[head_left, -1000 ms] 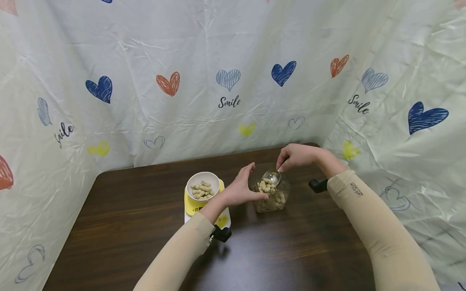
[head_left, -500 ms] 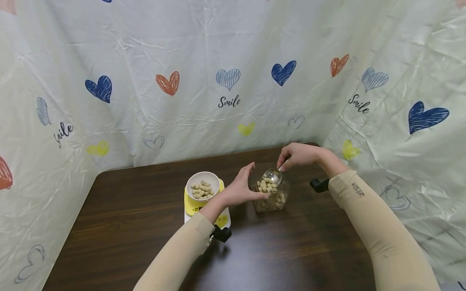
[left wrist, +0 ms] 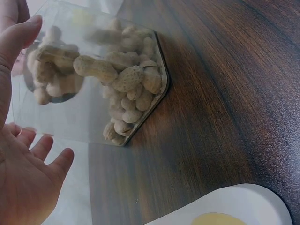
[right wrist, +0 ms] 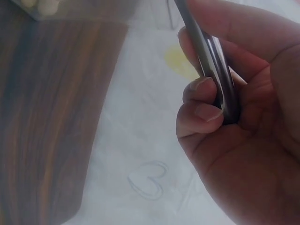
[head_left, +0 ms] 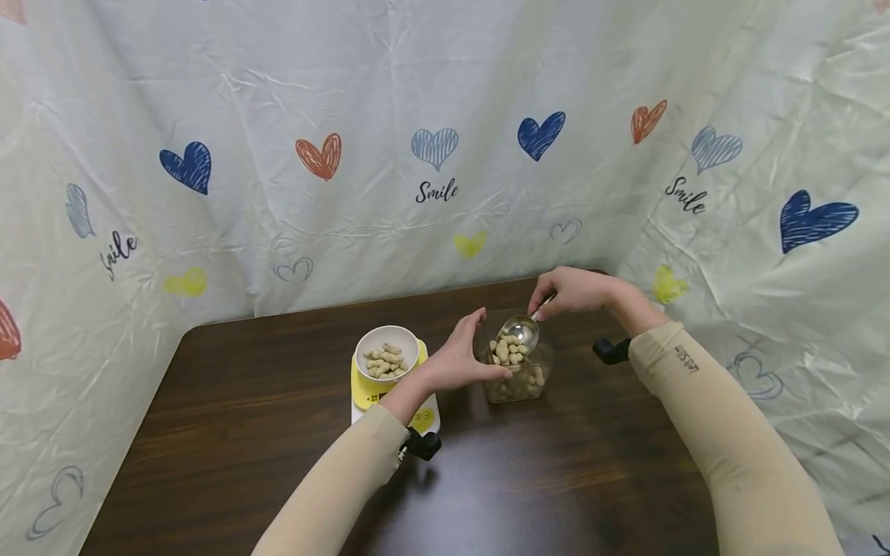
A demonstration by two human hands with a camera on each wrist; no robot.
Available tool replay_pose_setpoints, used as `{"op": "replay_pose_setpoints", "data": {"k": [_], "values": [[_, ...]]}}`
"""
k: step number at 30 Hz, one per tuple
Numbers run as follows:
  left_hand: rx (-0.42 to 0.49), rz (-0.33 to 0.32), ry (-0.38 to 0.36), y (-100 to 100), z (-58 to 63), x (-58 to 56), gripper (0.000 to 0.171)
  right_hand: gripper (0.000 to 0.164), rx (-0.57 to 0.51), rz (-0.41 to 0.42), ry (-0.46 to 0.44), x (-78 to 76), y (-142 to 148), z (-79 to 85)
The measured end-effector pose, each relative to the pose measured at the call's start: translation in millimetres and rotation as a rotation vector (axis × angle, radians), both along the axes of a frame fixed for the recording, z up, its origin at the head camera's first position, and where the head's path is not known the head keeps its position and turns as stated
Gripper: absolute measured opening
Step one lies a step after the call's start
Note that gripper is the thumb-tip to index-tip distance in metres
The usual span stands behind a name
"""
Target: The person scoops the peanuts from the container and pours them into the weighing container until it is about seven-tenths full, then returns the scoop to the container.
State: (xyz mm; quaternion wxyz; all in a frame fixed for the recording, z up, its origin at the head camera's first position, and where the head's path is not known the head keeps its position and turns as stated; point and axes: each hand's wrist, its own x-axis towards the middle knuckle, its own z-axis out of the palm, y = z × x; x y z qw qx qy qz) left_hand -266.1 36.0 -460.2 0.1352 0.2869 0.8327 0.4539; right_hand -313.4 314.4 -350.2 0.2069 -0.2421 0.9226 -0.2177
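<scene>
Peanuts [left wrist: 129, 78] lie in a clear container [left wrist: 93, 124] and white bowl [head_left: 385, 335].

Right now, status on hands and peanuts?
Right hand gripping silver metal scoop. Left hand at clear plastic container. Tan unshelled peanuts inside, some at scoop. Nothing visibly blocking.

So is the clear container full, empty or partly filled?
Partly filled: the left wrist view shows peanuts piled in the base of the clear container, with bare wall toward its rim.
</scene>
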Motion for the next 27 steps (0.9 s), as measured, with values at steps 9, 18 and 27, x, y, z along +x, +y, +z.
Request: {"op": "replay_pose_setpoints", "data": {"k": [9, 18, 27], "values": [[0.015, -0.004, 0.011, 1, -1.1, -0.5, 0.124, 0.016, -0.032, -0.025, -0.083, 2.0, 2, 4.9], [0.008, -0.013, 0.014, 2, 1.1, 0.1, 0.125, 0.017, -0.061, -0.031, -0.043, 6.1, 15, 1.7], [0.015, 0.002, -0.008, 1, 1.3, 2.6, 0.125, 0.017, -0.11, -0.049, -0.04, 4.5, 21, -5.3]]}}
